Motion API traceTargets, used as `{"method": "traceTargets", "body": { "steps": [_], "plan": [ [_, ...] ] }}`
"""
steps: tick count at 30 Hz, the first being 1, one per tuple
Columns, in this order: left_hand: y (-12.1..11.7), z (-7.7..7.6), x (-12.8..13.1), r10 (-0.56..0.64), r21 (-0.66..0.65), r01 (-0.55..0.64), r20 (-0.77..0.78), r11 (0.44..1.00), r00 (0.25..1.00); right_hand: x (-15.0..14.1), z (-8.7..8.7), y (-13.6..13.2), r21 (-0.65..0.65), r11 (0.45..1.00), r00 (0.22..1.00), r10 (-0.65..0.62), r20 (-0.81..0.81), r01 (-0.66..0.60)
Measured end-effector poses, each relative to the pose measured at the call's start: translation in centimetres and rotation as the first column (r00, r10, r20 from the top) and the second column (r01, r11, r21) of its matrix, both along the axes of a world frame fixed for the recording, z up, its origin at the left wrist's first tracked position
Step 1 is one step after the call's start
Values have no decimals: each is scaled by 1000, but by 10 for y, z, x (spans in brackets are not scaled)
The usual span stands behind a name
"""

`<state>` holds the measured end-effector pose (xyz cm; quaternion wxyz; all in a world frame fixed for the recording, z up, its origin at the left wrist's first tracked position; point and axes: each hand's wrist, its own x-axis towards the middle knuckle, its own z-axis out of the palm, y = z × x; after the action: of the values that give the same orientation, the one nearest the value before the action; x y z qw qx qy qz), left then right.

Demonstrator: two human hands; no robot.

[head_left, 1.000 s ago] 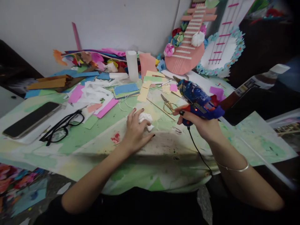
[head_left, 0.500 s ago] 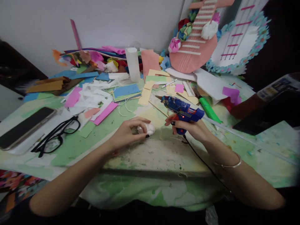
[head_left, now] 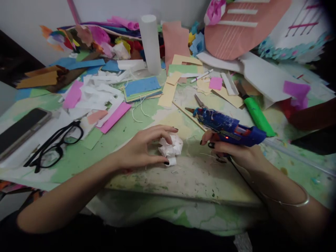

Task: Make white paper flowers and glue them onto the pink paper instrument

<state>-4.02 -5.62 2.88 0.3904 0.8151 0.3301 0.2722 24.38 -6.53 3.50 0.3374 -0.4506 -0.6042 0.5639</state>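
A crumpled white paper piece (head_left: 172, 145) sits on the table near its front edge. My left hand (head_left: 141, 147) curves around its left side with thumb and fingers apart; one fingertip overlaps the paper, and I cannot tell whether it presses on it. In my right hand (head_left: 236, 155) is a blue hot glue gun (head_left: 225, 124), its red light lit and its nozzle pointing left. The handle is mostly covered by my fingers. A black cord (head_left: 244, 178) trails from it toward the front edge.
Black glasses (head_left: 56, 148) and a phone (head_left: 25, 127) lie at left. Scissors (head_left: 200, 101) and a thin stick (head_left: 189, 115) lie beyond the glue gun, with a green-handled tool (head_left: 258, 115) at right. Paper scraps, a white cylinder (head_left: 151, 45) and a pink paper guitar (head_left: 236, 38) stand behind.
My left thumb and fingers have spread wider around the white paper, which shows more fully. The glue gun appears farther right and lower as the view tilts down and closer.
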Motion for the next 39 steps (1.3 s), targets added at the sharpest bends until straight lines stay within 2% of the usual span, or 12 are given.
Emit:
{"method": "traceTargets", "body": {
  "steps": [2, 4, 9, 13, 22, 31, 39],
  "plan": [
    [8, 1, 0, -53, 66, 58, -71, 996, 996, 0, -2, 0, -1, 999, 999, -32, -11, 32],
    [14, 1, 0, -96, 76, 103, -91, 992, 991, 0, -3, 0, 0, 998, 998, -56, -38, 56],
    [20, -1, -2, -142, -20, 141, -68, 990, 987, 0, -6, -1, -27, 996, 991, -87, -106, 84],
    [20, -2, -6, -174, -26, 172, -90, 985, 981, -3, -4, -2, -14, 998, 993, -63, -98, 62],
    [22, -7, -8, -271, 73, 275, -61, 959, 961, -5, -8, -2, 49, 999, 998, -18, -67, 22],
    [19, -7, -11, -234, 163, 231, -1, 959, 972, -2, -9, -1, 62, 998, 997, 27, -70, -22],
    [15, -10, -8, -215, 138, 202, 90, 970, 972, -2, -10, -1, 40, 999, 998, 30, -57, -28]
  ]
}}
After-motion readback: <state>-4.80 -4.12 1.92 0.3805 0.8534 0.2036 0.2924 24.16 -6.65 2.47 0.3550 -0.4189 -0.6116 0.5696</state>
